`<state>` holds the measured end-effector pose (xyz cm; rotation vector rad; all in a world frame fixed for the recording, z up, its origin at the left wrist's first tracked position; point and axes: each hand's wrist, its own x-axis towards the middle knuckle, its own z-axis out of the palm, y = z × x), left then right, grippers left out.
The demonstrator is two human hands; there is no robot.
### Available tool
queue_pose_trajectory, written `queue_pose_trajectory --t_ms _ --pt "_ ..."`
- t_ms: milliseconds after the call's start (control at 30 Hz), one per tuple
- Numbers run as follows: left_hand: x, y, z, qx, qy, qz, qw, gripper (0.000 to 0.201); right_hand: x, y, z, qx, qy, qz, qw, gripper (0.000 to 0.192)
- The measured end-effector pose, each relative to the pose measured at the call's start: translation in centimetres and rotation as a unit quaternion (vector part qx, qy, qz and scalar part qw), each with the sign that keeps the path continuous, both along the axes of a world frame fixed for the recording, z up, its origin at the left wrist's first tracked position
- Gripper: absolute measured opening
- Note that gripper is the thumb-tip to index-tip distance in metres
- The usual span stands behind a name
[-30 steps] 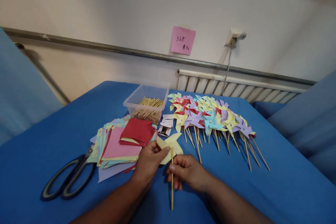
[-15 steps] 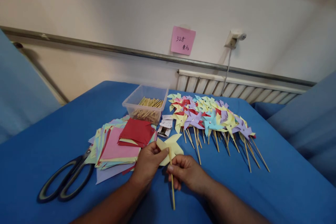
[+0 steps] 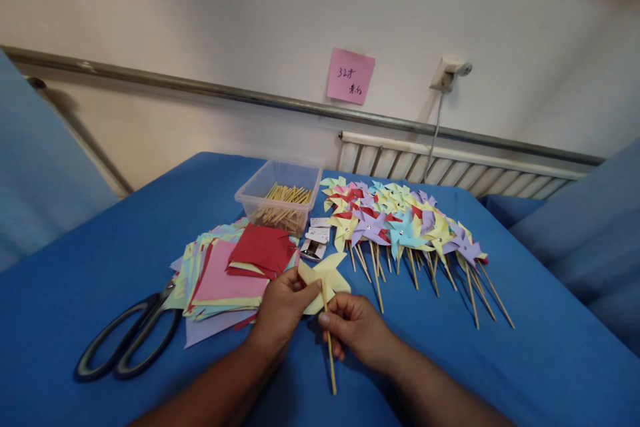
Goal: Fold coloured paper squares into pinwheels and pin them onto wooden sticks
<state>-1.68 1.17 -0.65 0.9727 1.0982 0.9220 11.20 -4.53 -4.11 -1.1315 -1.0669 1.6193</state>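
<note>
Seen from my remote post, my left hand (image 3: 280,310) pinches a yellow pinwheel (image 3: 330,273) above a blue cloth (image 3: 540,347), while my right hand (image 3: 357,330) grasps its stick (image 3: 331,370) between thumb and fingers, just below the blades. At the pinwheel's 9 o'clock lies a stack of coloured paper (image 3: 233,280), one edge hidden behind my left hand; scissors (image 3: 127,340) rest against it, farther out. I see a clear tub (image 3: 253,203) of short sticks (image 3: 287,195) at 11 o'clock. A crowd of pinwheels (image 3: 403,230) fills 2 o'clock, and a small box (image 3: 316,237) stands between crowd and tub. A pink note (image 3: 351,77) hangs at 12.
</note>
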Motion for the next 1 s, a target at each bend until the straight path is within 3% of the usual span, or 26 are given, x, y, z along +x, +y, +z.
queue_pose_trajectory --t_ms 300,1000 --pt "0.17 -0.34 0.81 -0.013 -0.009 0.007 1.0 0.032 -0.03 0.07 -0.05 0.002 0.001 -0.019 1.0 0.047" --pt "0.08 -0.28 0.37 -0.002 0.0 0.011 1.0 0.028 -0.06 0.08 -0.08 0.003 -0.004 -0.026 1.0 0.047"
